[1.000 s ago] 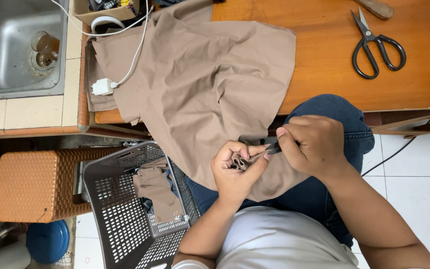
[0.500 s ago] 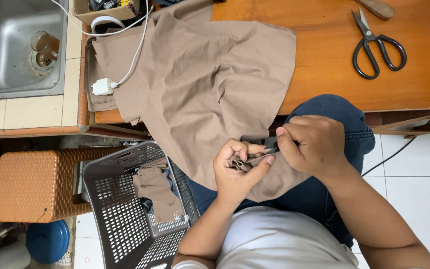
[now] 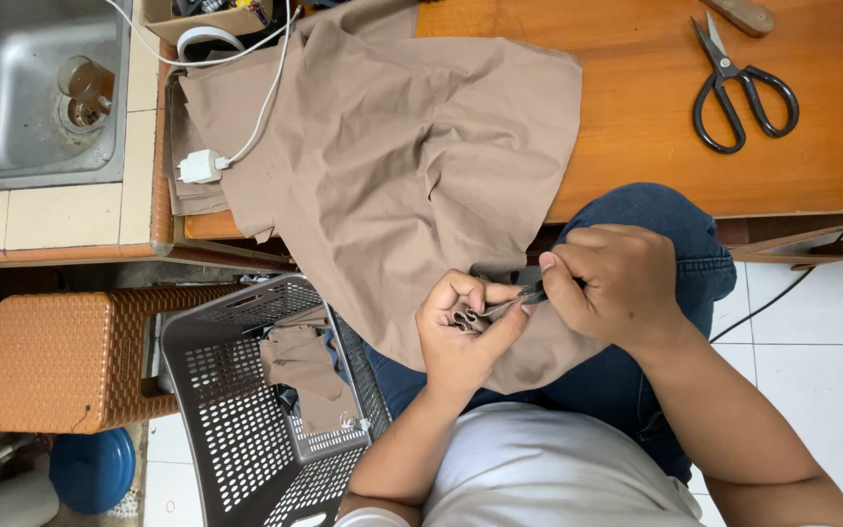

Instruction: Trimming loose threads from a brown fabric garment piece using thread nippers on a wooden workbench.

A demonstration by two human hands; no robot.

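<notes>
A large tan cloth (image 3: 392,166) hangs from the wooden table (image 3: 636,117) down onto my lap. My left hand (image 3: 461,337) pinches a bunched fold of this cloth near its lower edge. My right hand (image 3: 612,283) grips a small dark snipping tool (image 3: 524,296) whose tip touches the pinched fold. Both hands are close together above my blue jeans (image 3: 665,224).
Black scissors (image 3: 739,88) lie on the table at the right. A white charger plug (image 3: 199,166) with cable rests on the cloth's left edge. A grey perforated basket (image 3: 246,420) holding tan fabric pieces stands beside a brown woven stool (image 3: 70,361). A steel sink (image 3: 21,98) lies at upper left.
The hands stay almost in place; my right hand and the tool tip shift only slightly against the pinched fold.
</notes>
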